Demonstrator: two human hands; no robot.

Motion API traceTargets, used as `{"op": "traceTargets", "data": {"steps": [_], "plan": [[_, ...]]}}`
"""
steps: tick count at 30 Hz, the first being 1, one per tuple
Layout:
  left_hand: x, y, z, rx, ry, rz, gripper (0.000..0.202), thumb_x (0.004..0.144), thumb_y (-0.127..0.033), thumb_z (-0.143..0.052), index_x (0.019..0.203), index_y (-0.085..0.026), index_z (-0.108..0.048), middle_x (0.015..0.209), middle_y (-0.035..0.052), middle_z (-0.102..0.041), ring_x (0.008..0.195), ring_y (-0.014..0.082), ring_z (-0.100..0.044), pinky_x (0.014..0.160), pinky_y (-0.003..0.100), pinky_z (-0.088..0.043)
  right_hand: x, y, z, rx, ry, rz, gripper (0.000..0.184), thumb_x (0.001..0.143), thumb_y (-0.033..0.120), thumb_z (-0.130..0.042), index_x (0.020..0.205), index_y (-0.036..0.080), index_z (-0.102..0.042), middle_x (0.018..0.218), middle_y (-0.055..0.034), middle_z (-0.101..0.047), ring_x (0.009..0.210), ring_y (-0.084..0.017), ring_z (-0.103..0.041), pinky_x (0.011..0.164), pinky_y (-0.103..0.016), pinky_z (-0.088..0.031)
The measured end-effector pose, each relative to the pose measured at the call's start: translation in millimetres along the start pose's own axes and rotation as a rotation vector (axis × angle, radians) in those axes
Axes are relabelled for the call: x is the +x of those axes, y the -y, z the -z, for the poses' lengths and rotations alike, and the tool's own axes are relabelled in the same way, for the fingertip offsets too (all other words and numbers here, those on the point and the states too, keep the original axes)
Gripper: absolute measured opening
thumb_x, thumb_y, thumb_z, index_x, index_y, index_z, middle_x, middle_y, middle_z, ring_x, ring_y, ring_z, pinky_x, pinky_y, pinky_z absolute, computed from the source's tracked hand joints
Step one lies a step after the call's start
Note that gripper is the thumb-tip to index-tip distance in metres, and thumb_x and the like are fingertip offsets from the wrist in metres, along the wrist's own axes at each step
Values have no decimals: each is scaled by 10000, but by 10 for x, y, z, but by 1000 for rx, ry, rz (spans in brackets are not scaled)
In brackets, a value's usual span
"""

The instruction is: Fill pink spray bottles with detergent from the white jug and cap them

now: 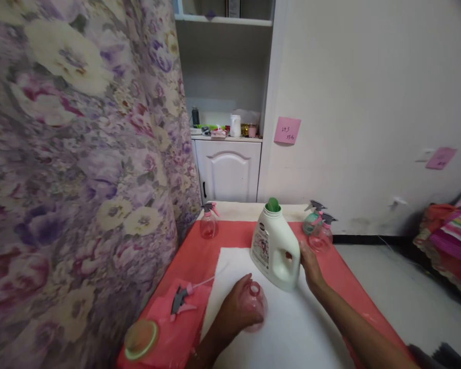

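Observation:
My left hand (pixel 234 310) is wrapped round a clear pink spray bottle (pixel 255 307), whose open neck points up without a spray head. At the handle side of a large pale green detergent jug (pixel 274 248), my right hand (pixel 311 269) grips the back edge, its fingertips partly hidden behind the jug. The jug has no cap on, and a green spout (pixel 272 206) shows in its mouth. To the left lies a loose grey and pink spray head (pixel 181 301) with its thin tube pointing toward the white sheet (pixel 288 328).
A round cap with a light green rim (pixel 141 339) lies at the table's near left. One pink spray bottle (pixel 208 224) stands at back left; a green one (pixel 311 223) and another pink one (pixel 321 240) stand at back right. A floral curtain (pixel 100 154) hangs along the left.

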State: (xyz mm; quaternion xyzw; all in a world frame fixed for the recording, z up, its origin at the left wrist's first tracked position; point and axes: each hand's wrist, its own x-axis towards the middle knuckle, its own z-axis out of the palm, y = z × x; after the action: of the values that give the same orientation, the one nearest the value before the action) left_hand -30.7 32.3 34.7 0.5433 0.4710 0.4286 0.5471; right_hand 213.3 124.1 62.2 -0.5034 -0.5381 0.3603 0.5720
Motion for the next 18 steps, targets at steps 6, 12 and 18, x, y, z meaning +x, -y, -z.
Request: {"op": "traceTargets", "data": {"steps": [6, 12, 18], "plan": [[-106, 65, 214, 533, 24, 58, 1237, 460, -278, -851, 1516, -251, -205, 1583, 126, -292, 1439, 353, -250, 1151, 479, -284, -569, -64, 596, -68, -44, 17, 393, 827, 532, -595, 1079, 232, -565, 1107, -87, -661, 1060, -266, -624, 931, -409, -496], [-245, 151, 358, 1101, 155, 170, 1209, 499, -485, -811, 1503, -118, -246, 1607, 192, -125, 1481, 343, -76, 1192, 490, -76, -1288, -466, 806, -349, 117, 222, 219, 870, 422, -539, 1017, 283, -622, 1002, -69, -682, 976, -266, -663, 855, -395, -568], [-307, 117, 361, 1301, 178, 174, 1157, 600, -726, -640, 1521, -186, -194, 1607, 164, -56, 1480, 340, -27, 1167, 541, -100, -1499, -752, 692, -487, 231, 460, 165, 835, 283, -564, 969, 322, -651, 1024, -48, -711, 961, -270, -686, 834, -426, -597]]}}
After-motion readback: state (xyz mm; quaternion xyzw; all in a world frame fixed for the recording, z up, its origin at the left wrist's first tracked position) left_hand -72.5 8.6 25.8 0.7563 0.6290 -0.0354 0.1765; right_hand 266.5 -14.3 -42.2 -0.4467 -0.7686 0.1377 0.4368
